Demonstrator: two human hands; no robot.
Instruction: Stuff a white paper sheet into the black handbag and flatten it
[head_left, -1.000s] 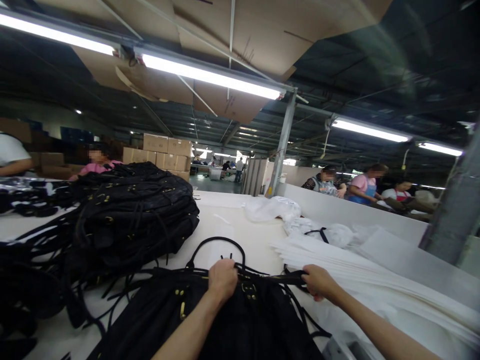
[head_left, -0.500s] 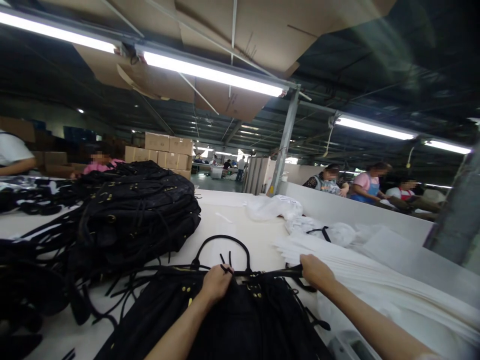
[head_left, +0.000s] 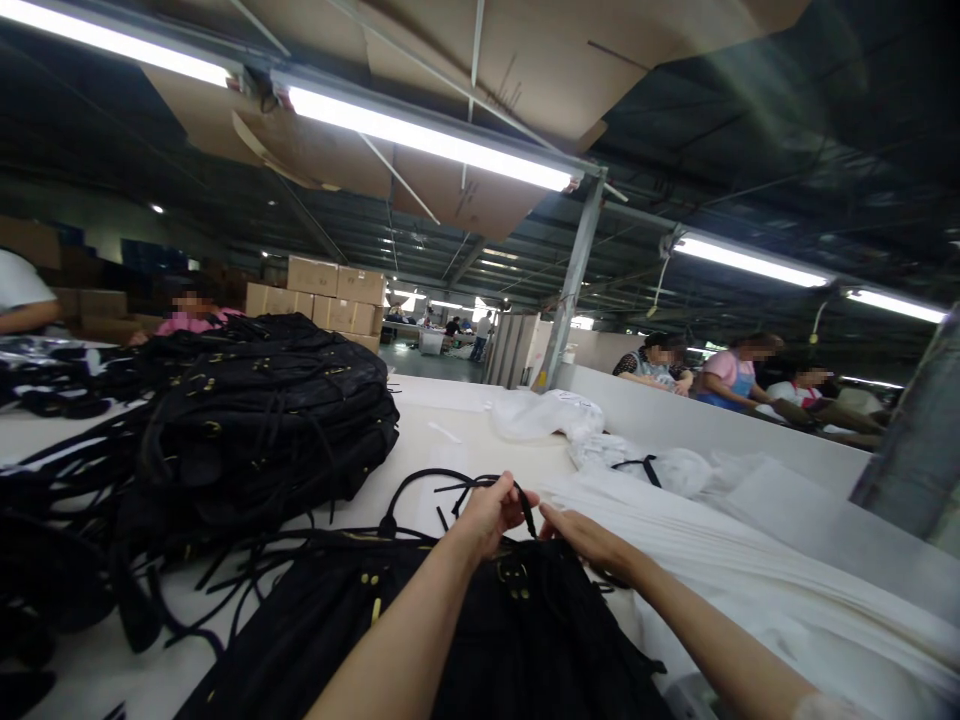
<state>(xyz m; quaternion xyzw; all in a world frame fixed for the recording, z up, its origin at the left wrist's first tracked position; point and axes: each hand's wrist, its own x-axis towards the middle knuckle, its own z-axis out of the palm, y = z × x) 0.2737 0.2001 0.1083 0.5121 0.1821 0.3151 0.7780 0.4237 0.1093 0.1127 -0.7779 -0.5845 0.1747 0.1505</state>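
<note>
A black bag [head_left: 480,620] with brass-coloured fittings lies on the table in front of me. At its top edge stands an arched carrying handle [head_left: 420,478]. My left hand [head_left: 487,515] is above that edge, its fingers closed on a thin black strap [head_left: 528,512] close to the handle. Loose strap ends stick out to the left of the fingers. Just right of it, my right hand [head_left: 585,535] has its fingertips pinched together at the strap's lower end and the bag's top corner. What lies between those fingers is hidden.
A tall pile of black bags [head_left: 277,420] with trailing straps fills the left of the white table [head_left: 442,400]. White sheets [head_left: 735,570] and clear plastic bags [head_left: 547,412] lie on the right, beside a low partition [head_left: 697,430]. Several people work beyond.
My left hand has moved up and right, lifting the strap near the handle. My right hand has come left, close to it, from the stretched strap's far end.
</note>
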